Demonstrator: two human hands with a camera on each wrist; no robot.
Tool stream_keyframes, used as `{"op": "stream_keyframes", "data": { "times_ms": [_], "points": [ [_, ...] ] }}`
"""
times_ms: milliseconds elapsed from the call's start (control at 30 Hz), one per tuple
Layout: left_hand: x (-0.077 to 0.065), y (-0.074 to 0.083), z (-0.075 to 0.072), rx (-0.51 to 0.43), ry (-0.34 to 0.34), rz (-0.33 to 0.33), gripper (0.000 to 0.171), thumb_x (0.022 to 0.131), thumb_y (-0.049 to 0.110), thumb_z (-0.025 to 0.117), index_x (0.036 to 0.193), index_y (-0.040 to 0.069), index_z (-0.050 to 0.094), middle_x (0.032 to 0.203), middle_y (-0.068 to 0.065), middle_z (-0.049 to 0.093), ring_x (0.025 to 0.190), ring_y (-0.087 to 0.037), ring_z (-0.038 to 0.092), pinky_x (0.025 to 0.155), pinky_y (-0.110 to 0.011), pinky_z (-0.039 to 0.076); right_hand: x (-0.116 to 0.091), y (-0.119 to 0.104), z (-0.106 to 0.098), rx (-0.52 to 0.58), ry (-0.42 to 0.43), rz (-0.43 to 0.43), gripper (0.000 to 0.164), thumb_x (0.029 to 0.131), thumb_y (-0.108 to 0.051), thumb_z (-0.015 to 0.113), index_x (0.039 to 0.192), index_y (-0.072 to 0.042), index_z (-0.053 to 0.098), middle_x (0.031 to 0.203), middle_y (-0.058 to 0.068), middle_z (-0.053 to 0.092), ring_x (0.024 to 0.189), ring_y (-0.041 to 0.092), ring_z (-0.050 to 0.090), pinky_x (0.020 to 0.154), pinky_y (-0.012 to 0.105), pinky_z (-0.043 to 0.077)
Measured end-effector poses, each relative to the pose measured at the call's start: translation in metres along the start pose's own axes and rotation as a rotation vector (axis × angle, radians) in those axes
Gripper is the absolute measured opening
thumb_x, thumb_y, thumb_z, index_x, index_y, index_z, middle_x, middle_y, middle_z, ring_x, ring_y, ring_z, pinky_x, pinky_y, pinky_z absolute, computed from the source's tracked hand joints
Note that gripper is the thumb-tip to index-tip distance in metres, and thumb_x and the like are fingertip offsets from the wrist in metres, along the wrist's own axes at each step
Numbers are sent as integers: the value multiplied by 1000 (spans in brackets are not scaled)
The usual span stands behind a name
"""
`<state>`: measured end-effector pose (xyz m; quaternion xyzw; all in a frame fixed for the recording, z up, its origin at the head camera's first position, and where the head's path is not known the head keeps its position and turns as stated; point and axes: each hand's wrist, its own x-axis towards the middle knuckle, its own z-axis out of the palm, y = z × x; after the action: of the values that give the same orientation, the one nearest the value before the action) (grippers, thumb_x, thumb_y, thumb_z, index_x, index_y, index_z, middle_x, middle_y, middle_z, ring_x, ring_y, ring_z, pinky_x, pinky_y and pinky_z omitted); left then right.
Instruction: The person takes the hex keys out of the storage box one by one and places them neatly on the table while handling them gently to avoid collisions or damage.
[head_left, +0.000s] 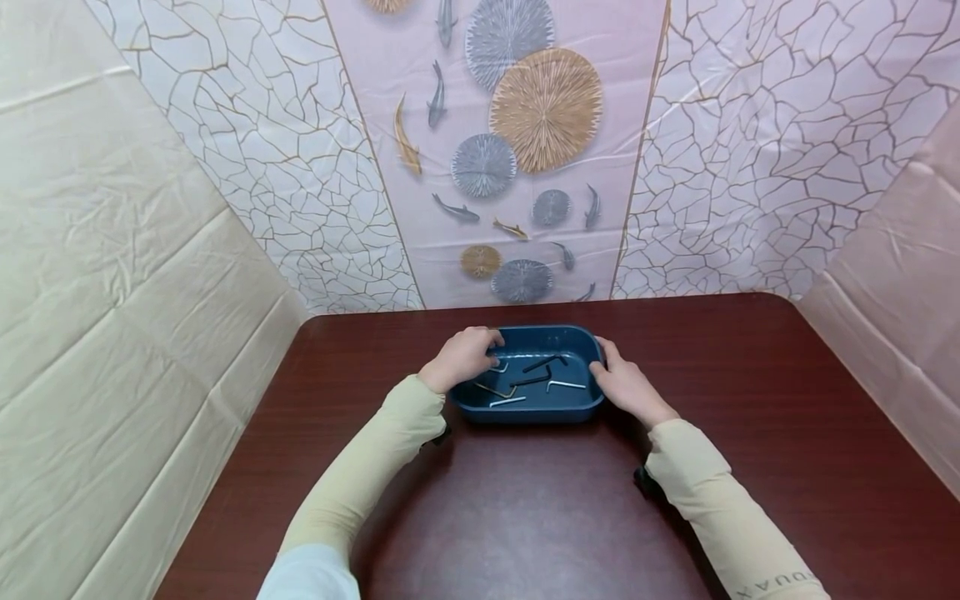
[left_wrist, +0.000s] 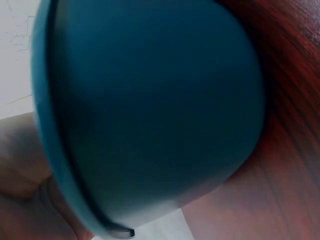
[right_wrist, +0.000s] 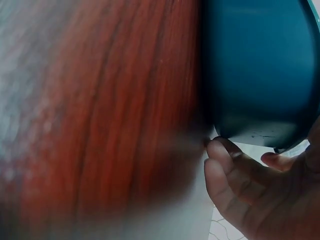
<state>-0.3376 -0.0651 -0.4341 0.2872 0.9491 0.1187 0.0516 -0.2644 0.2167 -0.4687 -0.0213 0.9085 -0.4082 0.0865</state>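
A dark blue deep tray (head_left: pixel 525 414) with rounded corners sits toward the far side of the table. Several L-shaped hex keys lie inside it, among them a black hex key (head_left: pixel 531 381), a silver hex key (head_left: pixel 567 385) and a brass-coloured hex key (head_left: pixel 491 390). My left hand (head_left: pixel 467 357) reaches over the tray's left end, thumb and forefinger apart, close over another silver hex key (head_left: pixel 501 367). In the left wrist view the tray wall hides its fingertips. My right hand (head_left: pixel 628 385) grips the tray's right end, thumb at the rim and fingers (right_wrist: pixel 220 182) along the outside.
The dark red wooden table (head_left: pixel 570 508) extends around the tray on all sides. Behind its far edge hangs a patterned cloth (head_left: pixel 525 208). A pale cloth wall (head_left: pixel 135 292) rises on the left, another (head_left: pixel 892 283) on the right.
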Motion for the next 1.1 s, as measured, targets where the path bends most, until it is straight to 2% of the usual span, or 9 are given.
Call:
{"op": "stream_keyframes", "data": {
  "times_ms": [300, 600, 900, 1100],
  "points": [
    [13, -4, 10, 7, -58, 15, 33, 96, 15, 71, 127, 6, 67, 123, -11, 67, 111, -22, 64, 91, -37, 53, 3, -3, 3, 29, 14, 40, 63, 109, -29, 32, 161, -5, 6, 153, 32, 35, 124, 40, 51, 102, 59, 41],
    [22, -9, 16, -5, -95, -3, 38, 97, 20, 71, 131, 7, 64, 128, -11, 65, 115, -22, 63, 92, -36, 53, 9, -1, 4, 17, 30, 12, 59, 109, -27, 31, 158, 1, 15, 151, 31, 40, 127, 42, 51, 106, 60, 39],
    [28, -17, 23, 31, -110, -9, 31, 97, 23, 70, 125, 11, 67, 123, -8, 67, 110, -20, 64, 91, -35, 53, 13, 3, 7, 49, 31, 7, 59, 109, -27, 30, 159, 0, 14, 153, 31, 35, 134, 44, 44, 108, 61, 36],
    [30, -19, 26, 15, -114, -8, 24, 98, 22, 69, 120, 12, 69, 119, -6, 67, 105, -18, 64, 88, -34, 53, 12, 2, 8, 100, 26, 10, 58, 110, -28, 29, 159, -1, 13, 156, 30, 31, 138, 43, 40, 110, 61, 34]
  ]
}}
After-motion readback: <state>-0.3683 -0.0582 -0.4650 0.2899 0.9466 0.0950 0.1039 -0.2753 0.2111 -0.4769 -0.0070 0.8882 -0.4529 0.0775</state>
